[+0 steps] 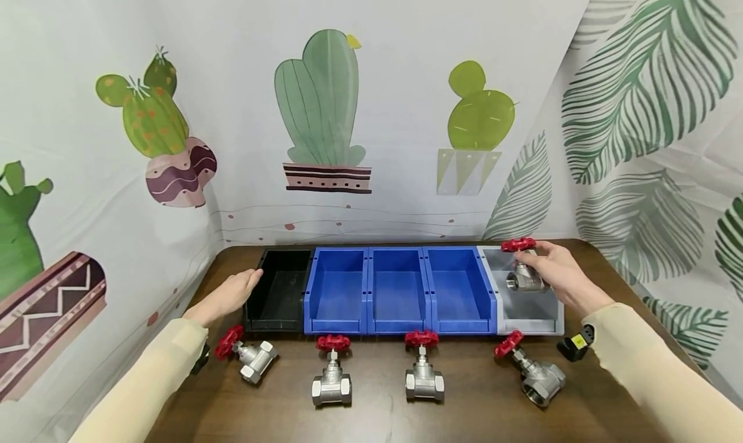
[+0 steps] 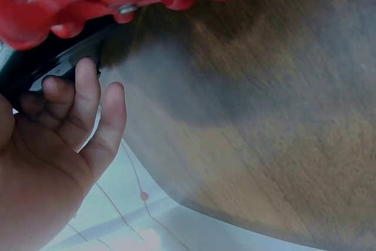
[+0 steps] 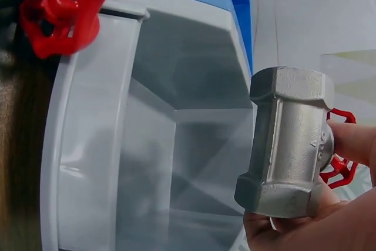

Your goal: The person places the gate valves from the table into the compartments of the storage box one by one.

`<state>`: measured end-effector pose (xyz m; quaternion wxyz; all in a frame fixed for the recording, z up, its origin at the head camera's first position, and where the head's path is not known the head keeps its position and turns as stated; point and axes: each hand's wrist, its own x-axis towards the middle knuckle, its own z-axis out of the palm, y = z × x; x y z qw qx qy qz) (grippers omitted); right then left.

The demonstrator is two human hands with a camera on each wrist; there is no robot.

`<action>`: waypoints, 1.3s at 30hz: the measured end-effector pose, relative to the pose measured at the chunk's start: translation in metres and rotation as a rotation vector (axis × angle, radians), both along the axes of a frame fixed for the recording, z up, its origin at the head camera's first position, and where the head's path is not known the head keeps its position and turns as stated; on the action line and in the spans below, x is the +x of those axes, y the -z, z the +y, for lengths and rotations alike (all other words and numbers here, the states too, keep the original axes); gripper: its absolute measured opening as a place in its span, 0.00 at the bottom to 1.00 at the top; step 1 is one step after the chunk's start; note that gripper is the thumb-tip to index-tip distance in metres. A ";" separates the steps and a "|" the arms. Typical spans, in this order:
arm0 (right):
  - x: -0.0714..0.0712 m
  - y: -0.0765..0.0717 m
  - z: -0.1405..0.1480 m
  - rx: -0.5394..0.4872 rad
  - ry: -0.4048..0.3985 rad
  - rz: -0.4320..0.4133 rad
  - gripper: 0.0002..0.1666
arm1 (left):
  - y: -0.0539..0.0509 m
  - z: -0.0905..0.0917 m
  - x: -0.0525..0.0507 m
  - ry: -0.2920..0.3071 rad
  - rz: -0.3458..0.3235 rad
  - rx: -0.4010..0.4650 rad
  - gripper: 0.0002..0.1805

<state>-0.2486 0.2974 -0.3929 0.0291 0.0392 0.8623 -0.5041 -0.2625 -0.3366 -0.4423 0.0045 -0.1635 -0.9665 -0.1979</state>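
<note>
My right hand (image 1: 560, 272) holds a steel gate valve (image 1: 525, 279) with a red handwheel (image 1: 518, 244) above the grey bin (image 1: 531, 327). In the right wrist view, the valve's steel body (image 3: 292, 142) hangs beside the bin's opening, with the fingers (image 3: 352, 145) round its neck. At the far left, my left hand (image 1: 229, 295) rests at the outer side of the black bin (image 1: 278, 325). The left wrist view shows its fingers (image 2: 106, 121) loosely bent against the bin's dark wall; where the thumb lies is hard to tell.
Three blue bins (image 1: 396, 327) stand in a row between the black and grey ones. Several more red-wheeled valves (image 1: 332, 385) lie in front of the bins on the brown wooden table (image 1: 380, 423). A cactus-printed cloth (image 1: 400, 108) hangs behind.
</note>
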 end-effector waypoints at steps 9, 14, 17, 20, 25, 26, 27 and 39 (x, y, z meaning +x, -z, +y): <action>-0.003 0.010 -0.004 0.015 0.017 -0.030 0.46 | 0.001 0.000 0.002 -0.008 -0.016 -0.011 0.28; -0.003 0.014 -0.008 0.058 0.024 -0.012 0.42 | 0.001 0.002 0.002 -0.016 -0.041 -0.015 0.29; -0.004 0.016 -0.010 0.098 0.033 -0.004 0.42 | 0.000 0.003 0.002 -0.017 -0.045 -0.007 0.29; -0.005 0.019 -0.014 0.124 0.043 0.007 0.43 | -0.001 0.002 0.001 -0.020 -0.040 -0.006 0.29; -0.006 0.025 -0.020 0.175 0.064 0.009 0.38 | -0.003 0.002 0.000 -0.014 -0.025 0.001 0.25; -0.006 0.026 -0.022 0.190 0.070 0.008 0.38 | -0.004 0.002 0.000 -0.013 -0.022 0.002 0.25; -0.006 0.027 -0.023 0.202 0.072 0.002 0.38 | -0.004 0.001 0.001 -0.013 -0.018 0.002 0.25; -0.005 0.040 -0.022 0.286 0.066 -0.037 0.40 | -0.004 0.003 0.000 -0.007 -0.020 0.001 0.26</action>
